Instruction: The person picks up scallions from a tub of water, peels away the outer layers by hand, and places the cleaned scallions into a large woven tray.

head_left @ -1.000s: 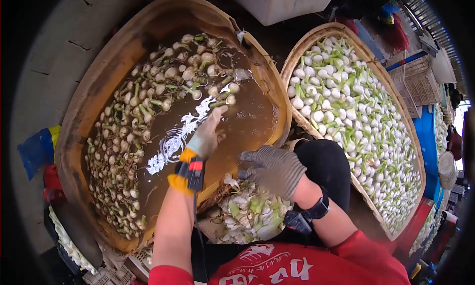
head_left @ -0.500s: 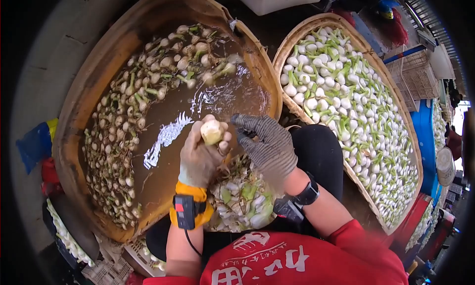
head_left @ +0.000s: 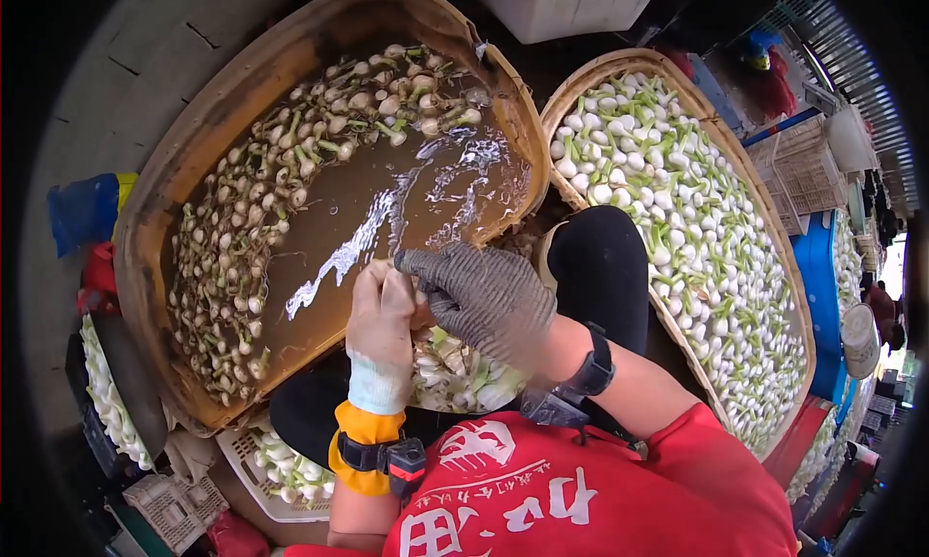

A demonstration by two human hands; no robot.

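Note:
My left hand point(head_left: 382, 305), in a pale glove with a white cuff, is closed with its back turned up. It holds a pale, peeled-looking onion or garlic bulb, now mostly hidden behind the fingers. My right hand point(head_left: 489, 298), in a dark grey striped glove, is curled, its fingertips against the left hand's fingers. Whatever it grips is hidden. Both hands are over the near edge of a brown tub point(head_left: 319, 359), where muddy bulbs point(head_left: 227, 267) with roots and green stems sit in murky water. Below the hands is a heap of peelings point(head_left: 464, 378).
To the right, a second tub point(head_left: 711, 383) holds many clean white bulbs point(head_left: 692, 228) with green stems. A white basket point(head_left: 290, 504) of trimmed bulbs is at lower left. My knee point(head_left: 600, 276) rises between the tubs. A white box point(head_left: 571, 0) stands at the back.
The left hand has turned from palm up, showing the bulb, to back up, covering it. The right hand has moved left and now meets the left hand. The view has shifted slightly.

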